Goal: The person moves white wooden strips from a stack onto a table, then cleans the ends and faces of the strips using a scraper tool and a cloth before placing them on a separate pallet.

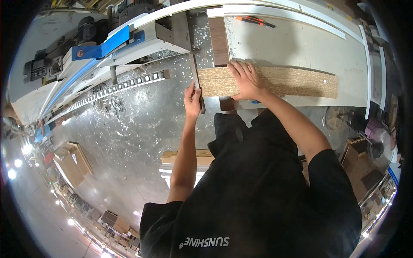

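Chipboard (297,82) long, speckled tan; right hand (248,81) spread across it, left hand (192,99) gripping strip (194,69).

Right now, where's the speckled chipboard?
In the head view, the chipboard lies upper right of centre, under the right hand, left end beside the dark strip.

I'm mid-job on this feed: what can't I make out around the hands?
In the head view:
- Chipboard surface under the right hand: hidden by that hand.
- Part of the narrow grey-brown strip: hidden by the left hand gripping it.
- Whether the brown wood-grain panel continues below: hidden by the long speckled-tan chipboard.
- Small blue item beside the right forearm: too small to identify.
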Action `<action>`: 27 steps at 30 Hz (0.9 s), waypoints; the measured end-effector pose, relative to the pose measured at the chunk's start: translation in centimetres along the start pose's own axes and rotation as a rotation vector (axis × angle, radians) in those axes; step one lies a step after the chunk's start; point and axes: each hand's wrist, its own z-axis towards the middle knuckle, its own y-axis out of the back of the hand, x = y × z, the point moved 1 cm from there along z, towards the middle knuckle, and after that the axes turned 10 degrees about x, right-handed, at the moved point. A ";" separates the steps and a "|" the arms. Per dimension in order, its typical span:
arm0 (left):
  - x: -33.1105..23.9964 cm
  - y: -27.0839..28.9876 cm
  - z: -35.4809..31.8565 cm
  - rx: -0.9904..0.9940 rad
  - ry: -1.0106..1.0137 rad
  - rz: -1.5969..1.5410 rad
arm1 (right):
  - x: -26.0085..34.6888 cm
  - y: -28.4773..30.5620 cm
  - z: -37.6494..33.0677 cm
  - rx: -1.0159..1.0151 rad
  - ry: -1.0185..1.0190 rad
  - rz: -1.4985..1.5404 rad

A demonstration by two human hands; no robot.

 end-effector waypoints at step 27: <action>-2.6 -1.9 2.9 0.098 0.032 -0.458 | 1.2 -1.3 0.2 -0.006 -0.073 -0.017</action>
